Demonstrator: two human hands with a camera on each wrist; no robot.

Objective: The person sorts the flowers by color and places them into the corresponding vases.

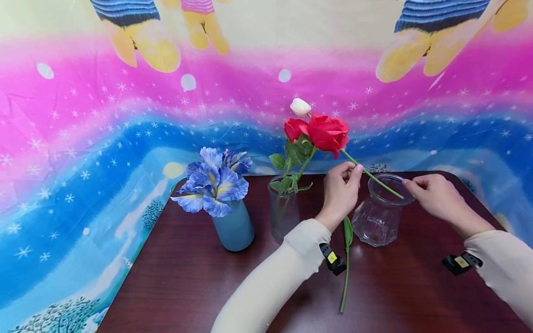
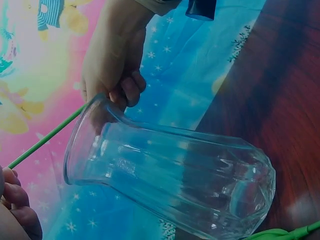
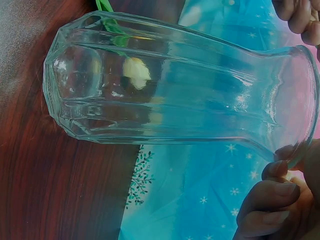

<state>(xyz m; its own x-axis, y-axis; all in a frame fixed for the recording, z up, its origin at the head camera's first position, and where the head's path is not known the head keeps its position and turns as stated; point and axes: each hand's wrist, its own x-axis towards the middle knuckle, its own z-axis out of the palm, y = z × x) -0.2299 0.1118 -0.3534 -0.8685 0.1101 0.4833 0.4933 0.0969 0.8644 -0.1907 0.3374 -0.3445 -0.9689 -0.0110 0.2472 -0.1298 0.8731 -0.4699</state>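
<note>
My left hand [image 1: 341, 189] pinches the green stem [image 1: 381, 181] of a white tulip [image 1: 300, 107], whose bloom shows above the red roses. The stem slants down to the mouth of a clear glass vase [image 1: 376, 224]; I cannot tell whether its tip is inside. With thumb and fingers my right hand [image 1: 439, 196] grips the vase's rim, as the right wrist view also shows. The vase [image 3: 190, 95] stands upright on the table. Beside it lies another flower [image 1: 345, 263] with a green stem and leaf; its pale bloom [image 3: 136, 72] shows through the glass.
Left of the hands, a clear cylindrical vase [image 1: 284, 222] holds red roses [image 1: 326, 132] with green leaves. Farther left stands a blue vase [image 1: 234, 231] with blue-purple irises [image 1: 216, 180]. A patterned cloth [image 1: 233, 83] hangs behind the dark wooden table [image 1: 175, 286].
</note>
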